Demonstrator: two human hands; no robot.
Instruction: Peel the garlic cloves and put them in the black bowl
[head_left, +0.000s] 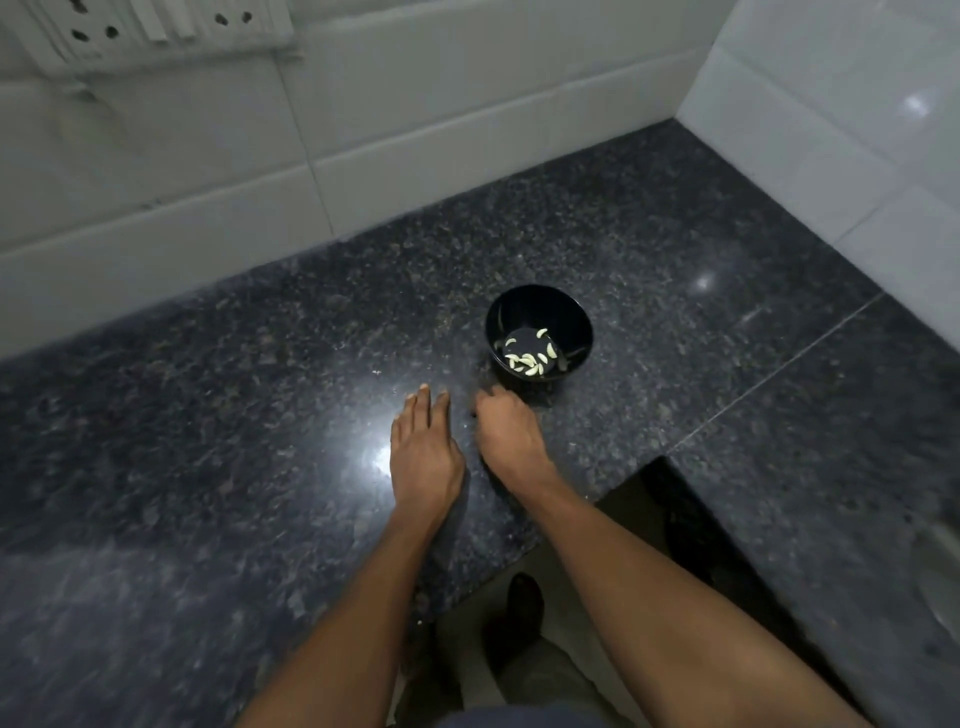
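Both forearms reach up from the near edge of the bench (208, 364), a dark speckled stone top that turns a corner to the right. The left hand (423, 457) lies palm down with its fingers straight and close together, flat on the stone, probably steadying or sweeping the surface. Just beside it, the right hand (506, 431) has its fingers curled down toward the stone; whether that grip pinches a clove or a scrap of skin I cannot tell (the fingertips are blurred and turned away). The black bowl (540, 312) stands right behind the right hand, toward the back wall, likely kept close so that each clove needs only a short drop. Peeled garlic cloves (530, 358) already lie on its bottom. No unpeeled garlic shows on the bench, so the task looks nearly finished.
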